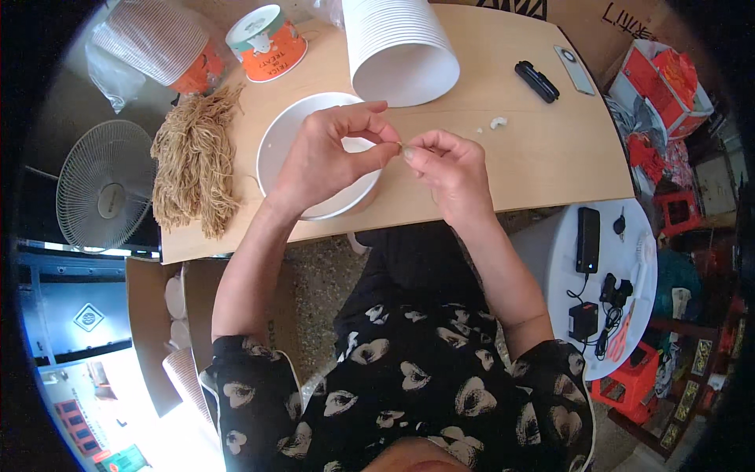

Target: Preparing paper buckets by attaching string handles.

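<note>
Over the table, my left hand (334, 153) and my right hand (452, 169) meet fingertip to fingertip. Both pinch what looks like a short, thin tan string (400, 145), mostly hidden by the fingers. Below my left hand a round white paper tub (271, 134) stands with its open mouth up, partly covered by the hand and wrist. A thick bundle of tan cords (195, 161) lies at the table's left edge. Behind the hands, a nested stack of white paper tubs (405, 71) lies with its mouth toward me.
A lidded orange-and-green tub (270, 51) and bagged tubs (149, 47) stand at the back left, above a fan (106, 189). White scraps (498, 123), a black case (538, 82) and a phone (575, 69) lie right. A white stool (562, 271) holds chargers and orange scissors (621, 337).
</note>
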Available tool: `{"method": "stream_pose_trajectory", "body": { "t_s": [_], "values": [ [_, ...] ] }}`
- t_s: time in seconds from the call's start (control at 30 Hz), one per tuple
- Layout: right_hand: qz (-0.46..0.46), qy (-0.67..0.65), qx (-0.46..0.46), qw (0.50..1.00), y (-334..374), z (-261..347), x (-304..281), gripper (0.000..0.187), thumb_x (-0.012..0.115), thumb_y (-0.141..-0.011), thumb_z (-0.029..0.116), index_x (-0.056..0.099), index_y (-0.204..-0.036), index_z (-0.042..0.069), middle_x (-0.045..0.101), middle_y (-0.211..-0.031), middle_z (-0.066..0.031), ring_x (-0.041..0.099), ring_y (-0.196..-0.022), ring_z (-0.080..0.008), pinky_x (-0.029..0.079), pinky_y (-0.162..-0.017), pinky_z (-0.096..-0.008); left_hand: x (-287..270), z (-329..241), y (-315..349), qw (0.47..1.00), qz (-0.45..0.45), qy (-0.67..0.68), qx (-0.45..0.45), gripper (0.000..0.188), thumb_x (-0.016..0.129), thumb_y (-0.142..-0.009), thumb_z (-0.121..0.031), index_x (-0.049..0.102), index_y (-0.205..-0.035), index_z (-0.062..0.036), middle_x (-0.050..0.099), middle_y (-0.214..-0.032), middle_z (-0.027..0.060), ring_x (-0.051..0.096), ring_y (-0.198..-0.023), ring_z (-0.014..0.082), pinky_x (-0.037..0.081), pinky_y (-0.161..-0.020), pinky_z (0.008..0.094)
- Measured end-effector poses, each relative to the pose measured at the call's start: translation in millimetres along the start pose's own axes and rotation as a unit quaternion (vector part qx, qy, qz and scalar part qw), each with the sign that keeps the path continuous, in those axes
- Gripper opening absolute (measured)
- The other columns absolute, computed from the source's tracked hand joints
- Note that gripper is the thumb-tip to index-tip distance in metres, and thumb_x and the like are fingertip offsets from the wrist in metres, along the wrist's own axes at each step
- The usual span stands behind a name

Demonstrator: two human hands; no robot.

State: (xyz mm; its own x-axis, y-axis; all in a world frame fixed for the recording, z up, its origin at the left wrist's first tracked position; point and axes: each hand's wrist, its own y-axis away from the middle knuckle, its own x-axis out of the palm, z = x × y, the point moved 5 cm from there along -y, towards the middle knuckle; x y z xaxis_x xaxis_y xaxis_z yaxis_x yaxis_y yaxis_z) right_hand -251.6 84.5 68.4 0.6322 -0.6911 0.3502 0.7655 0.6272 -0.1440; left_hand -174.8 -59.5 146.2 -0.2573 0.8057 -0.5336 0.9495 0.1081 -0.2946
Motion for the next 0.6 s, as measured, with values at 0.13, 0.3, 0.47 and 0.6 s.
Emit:
{"method": "stream_pose_trajectory", "body": {
  "t_s": [0.13,0.3,0.47,0.6],
  "values": [
    [-0.013,-0.074,0.079,0.994,-1,-5,-1,0.008,0.073,-0.087,0.006,0.069,-0.091,0.0,0.057,-0.071,0.0026,0.044,-0.057,-0.0027,0.031,-0.052,-0.0185,0,2,0,1.0,0.025,0.002,-0.006,0.012,0.077,-0.083,-0.005,0.076,-0.094,-0.001,0.077,-0.09,0.0076,0.063,-0.12,0.0214,0.043,-0.111,0.0368],
    [-0.008,-0.118,0.111,0.987,-2,-7,-3,0.009,0.073,-0.087,0.007,0.07,-0.091,0.0,0.054,-0.066,0.0034,0.04,-0.054,-0.0028,0.028,-0.05,-0.0198,1,7,1,0.999,0.039,-0.001,-0.007,0.015,0.078,-0.083,-0.004,0.077,-0.098,-0.0024,0.078,-0.096,0.0066,0.058,-0.13,0.0237,0.042,-0.111,0.0351],
    [-0.005,-0.106,0.114,0.988,0,-6,-4,0.012,0.072,-0.09,0.01,0.071,-0.093,-0.001,0.053,-0.066,0.0028,0.039,-0.054,-0.0031,0.028,-0.05,-0.0201,3,12,1,1.0,0.016,-0.015,-0.018,0.014,0.082,-0.08,-0.011,0.076,-0.092,-0.0071,0.078,-0.09,0.0054,0.06,-0.128,0.0243,0.019,-0.122,0.052],
    [-0.005,-0.095,0.096,0.991,5,-2,-1,0.016,0.07,-0.092,0.011,0.071,-0.097,-0.003,0.056,-0.069,0.0003,0.04,-0.055,-0.0034,0.029,-0.051,-0.0198,3,13,2,0.999,0.01,-0.041,0.0,0.011,0.081,-0.081,-0.012,0.077,-0.091,-0.0081,0.078,-0.09,0.0052,0.06,-0.128,0.0245,0.018,-0.122,0.0541]
  ]
}}
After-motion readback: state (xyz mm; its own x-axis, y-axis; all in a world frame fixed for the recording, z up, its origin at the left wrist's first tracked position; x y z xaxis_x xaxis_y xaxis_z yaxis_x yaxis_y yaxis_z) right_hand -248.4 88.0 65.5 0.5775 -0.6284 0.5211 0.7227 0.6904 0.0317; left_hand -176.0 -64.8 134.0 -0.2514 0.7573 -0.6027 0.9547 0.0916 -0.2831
